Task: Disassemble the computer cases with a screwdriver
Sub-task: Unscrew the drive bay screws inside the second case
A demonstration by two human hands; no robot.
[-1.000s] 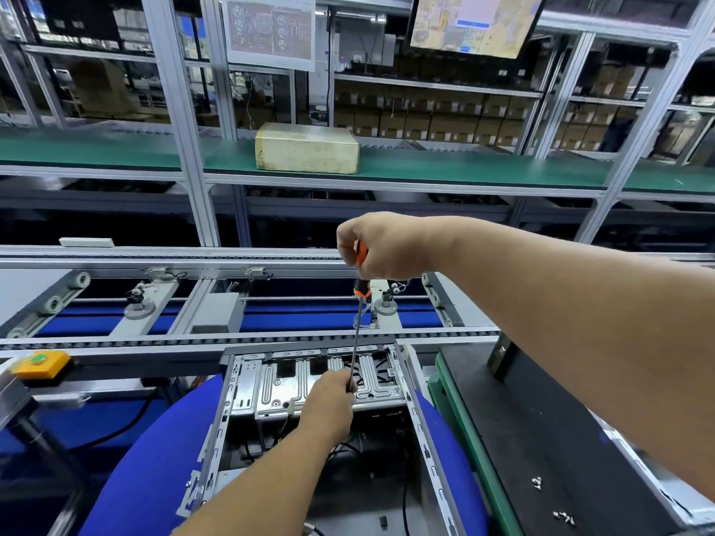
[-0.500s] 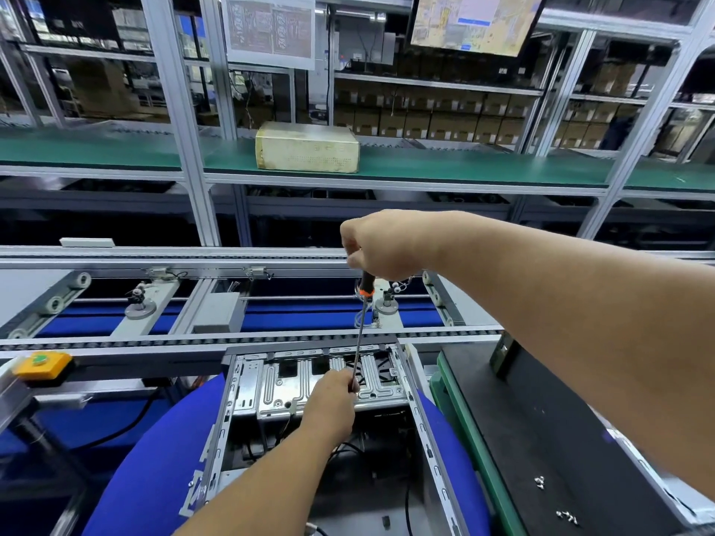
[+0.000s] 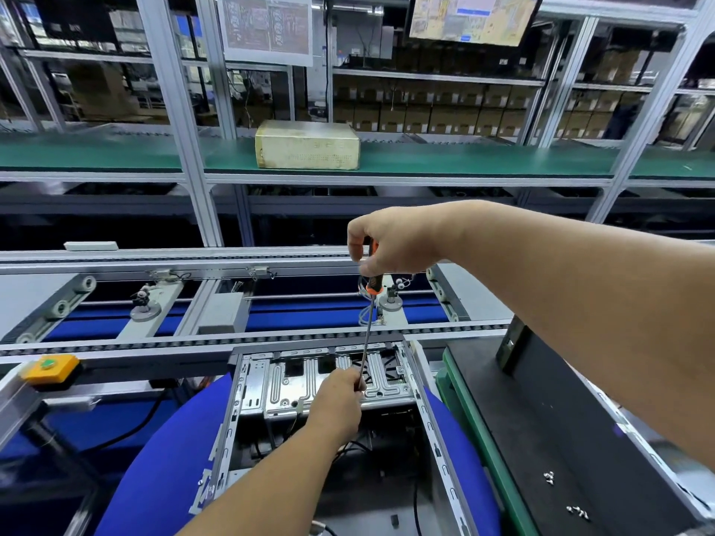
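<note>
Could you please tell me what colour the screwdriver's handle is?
Black with orange, seen in the head view, where the right hand grips the handle.

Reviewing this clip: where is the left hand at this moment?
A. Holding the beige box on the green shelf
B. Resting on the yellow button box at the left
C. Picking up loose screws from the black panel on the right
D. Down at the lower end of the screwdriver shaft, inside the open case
D. The left hand pinches the lower shaft of the screwdriver over the metal bracket inside the computer case, while the right hand holds the handle in its grip.
</note>
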